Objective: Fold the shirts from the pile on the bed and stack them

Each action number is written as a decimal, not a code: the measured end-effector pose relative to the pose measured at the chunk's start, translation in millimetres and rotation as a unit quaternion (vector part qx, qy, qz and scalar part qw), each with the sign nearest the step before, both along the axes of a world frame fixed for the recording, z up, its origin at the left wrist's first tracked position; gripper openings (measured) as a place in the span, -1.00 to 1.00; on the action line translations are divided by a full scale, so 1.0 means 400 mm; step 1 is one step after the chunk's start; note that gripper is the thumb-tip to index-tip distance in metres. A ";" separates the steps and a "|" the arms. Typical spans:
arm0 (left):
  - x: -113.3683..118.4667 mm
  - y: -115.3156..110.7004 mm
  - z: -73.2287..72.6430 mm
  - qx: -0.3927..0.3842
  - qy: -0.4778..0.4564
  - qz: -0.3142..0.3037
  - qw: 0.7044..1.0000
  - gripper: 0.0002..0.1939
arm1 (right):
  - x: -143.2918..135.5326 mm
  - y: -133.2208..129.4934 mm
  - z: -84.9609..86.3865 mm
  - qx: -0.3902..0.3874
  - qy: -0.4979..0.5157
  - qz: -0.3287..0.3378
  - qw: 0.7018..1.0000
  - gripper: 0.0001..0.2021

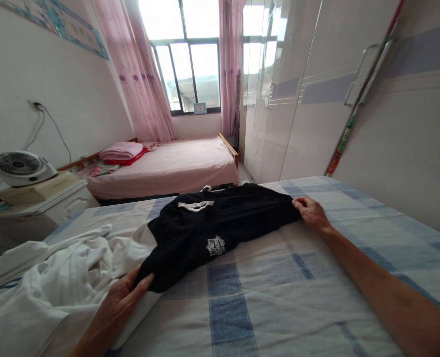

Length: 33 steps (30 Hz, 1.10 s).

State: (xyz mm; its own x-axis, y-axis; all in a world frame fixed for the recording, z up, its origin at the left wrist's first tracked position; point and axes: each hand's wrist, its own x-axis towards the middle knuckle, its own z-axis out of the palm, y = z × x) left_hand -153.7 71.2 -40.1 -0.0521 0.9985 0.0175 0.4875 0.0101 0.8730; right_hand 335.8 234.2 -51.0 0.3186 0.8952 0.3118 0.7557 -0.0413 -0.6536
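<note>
A black garment (223, 213) with a white printed emblem and a white-edged opening lies stretched across the blue and white checked bed cover (279, 297). My left hand (125, 292) pinches its near left corner between thumb and fingers. At its right end, my right hand (311, 212) grips the edge with closed fingertips. Crumpled white cloth (67, 272) lies to the left, partly under the black garment and beside my left hand.
Beyond this bed stands a second bed (179, 163) with pink bedding. A fan (21, 166) sits on a white cabinet (62, 201) at the left. Tall glossy wardrobes (316, 99) line the right side, and a window (190, 64) with pink curtains is at the back.
</note>
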 end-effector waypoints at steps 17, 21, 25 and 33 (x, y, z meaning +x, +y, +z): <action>0.011 0.011 0.058 0.004 -0.019 0.001 1.000 -0.48 | 0.005 -0.011 -0.025 -0.014 -0.162 0.023 0.986 -0.68; 0.016 0.013 0.061 -0.010 -0.039 -0.023 0.999 -0.50 | 0.002 -0.014 -0.033 -0.015 -0.183 0.029 0.983 -0.75; 0.016 0.016 0.049 -0.009 -0.022 -0.032 0.999 -0.52 | 0.004 -0.010 -0.031 -0.018 -0.142 -0.011 0.990 -0.74; 0.020 0.013 0.049 -0.045 -0.013 -0.031 0.998 -0.43 | 0.003 -0.009 -0.008 0.015 -0.131 0.000 0.991 -0.79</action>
